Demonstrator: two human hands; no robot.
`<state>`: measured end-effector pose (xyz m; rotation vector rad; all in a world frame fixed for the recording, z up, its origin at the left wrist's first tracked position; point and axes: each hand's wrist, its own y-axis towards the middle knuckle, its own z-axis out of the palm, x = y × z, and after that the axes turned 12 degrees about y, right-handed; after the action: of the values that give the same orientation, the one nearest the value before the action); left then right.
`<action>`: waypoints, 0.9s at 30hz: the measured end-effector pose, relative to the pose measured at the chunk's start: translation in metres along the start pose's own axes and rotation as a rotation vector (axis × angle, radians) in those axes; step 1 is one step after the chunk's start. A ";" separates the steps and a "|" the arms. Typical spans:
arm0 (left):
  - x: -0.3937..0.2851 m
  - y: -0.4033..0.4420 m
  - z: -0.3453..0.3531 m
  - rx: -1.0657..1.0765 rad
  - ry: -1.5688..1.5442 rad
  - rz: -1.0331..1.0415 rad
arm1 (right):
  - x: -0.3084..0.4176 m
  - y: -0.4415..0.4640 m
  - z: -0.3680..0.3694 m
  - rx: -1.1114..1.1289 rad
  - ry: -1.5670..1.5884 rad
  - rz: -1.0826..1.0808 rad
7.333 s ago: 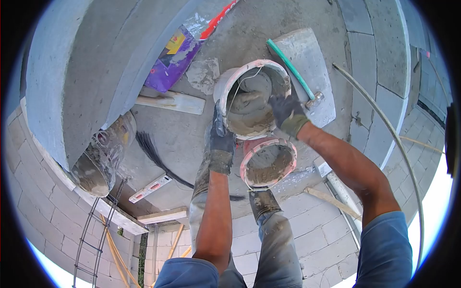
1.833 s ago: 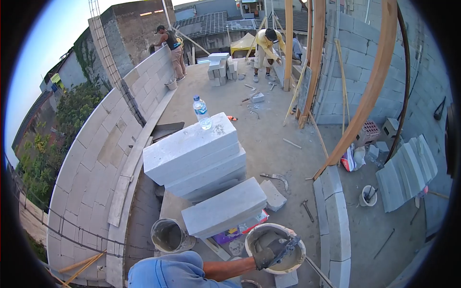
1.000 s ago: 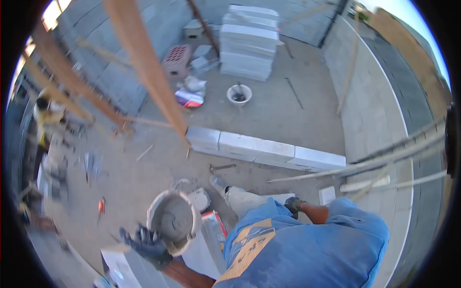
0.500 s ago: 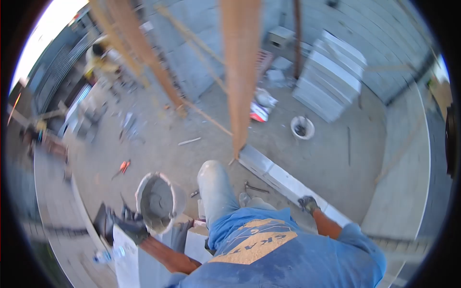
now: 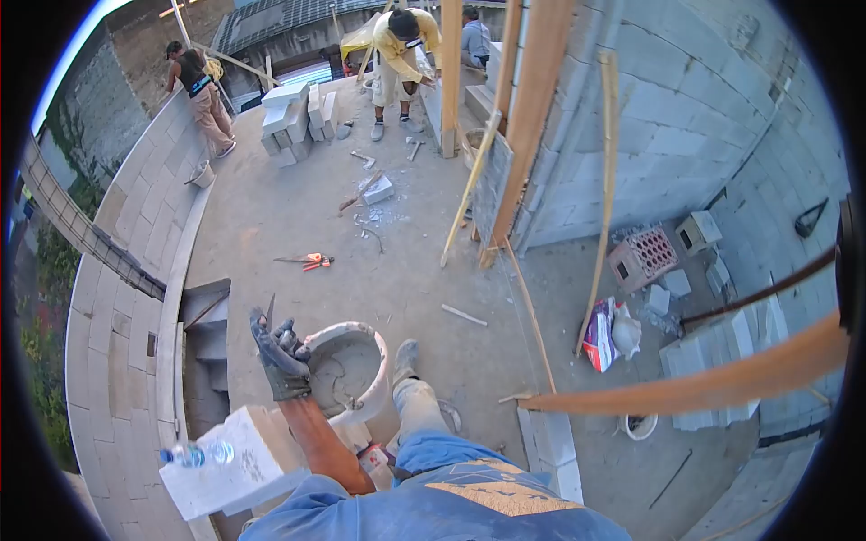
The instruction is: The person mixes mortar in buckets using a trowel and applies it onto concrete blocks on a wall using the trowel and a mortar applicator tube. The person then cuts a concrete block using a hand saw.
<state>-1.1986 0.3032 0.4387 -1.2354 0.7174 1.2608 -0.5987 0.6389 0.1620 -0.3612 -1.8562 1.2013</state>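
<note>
My left hand [image 5: 283,361], in a dark glove, is closed round what looks like a trowel [image 5: 271,311], its thin pointed blade seen nearly edge-on. It is just left of a white-rimmed bucket [image 5: 379,392] with grey mortar [image 5: 343,370] inside. Below my forearm lies a pale block [image 5: 239,464] with a clear plastic bottle [image 5: 194,453] on its side on top. My right hand is out of view. A low row of white blocks [image 5: 550,451] runs to the right of my leg.
An open stairwell [image 5: 207,347] drops away at the left beside a block wall [image 5: 113,361]. Orange-handled pliers or a cutting tool [image 5: 316,261] lie on the floor. Timber posts [image 5: 541,117] rise ahead, and a beam [image 5: 686,374] crosses at right. A person in yellow [image 5: 406,45] bends over blocks.
My view has swung to the left, bringing the coworkers and stairwell into sight. My left hand has turned upright beside the bucket. My right hand, earlier on the low block row, has left view.
</note>
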 end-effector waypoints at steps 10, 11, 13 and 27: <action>0.114 0.302 0.052 -0.219 0.396 -0.615 | 0.311 0.107 0.325 0.092 -0.152 -0.099; 0.127 0.336 0.062 -0.228 0.393 -0.617 | 0.335 0.113 0.349 0.103 -0.161 -0.111; 0.154 0.396 0.077 -0.216 0.288 -0.527 | 0.376 0.124 0.386 0.123 -0.179 -0.130; 0.286 0.727 0.283 0.024 0.113 -0.571 | 0.535 0.215 0.503 0.014 -0.167 -0.031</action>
<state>-1.8835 0.5547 0.0407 -1.3737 0.4104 0.7152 -1.3491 0.7866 0.1746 -0.2295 -1.9866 1.2555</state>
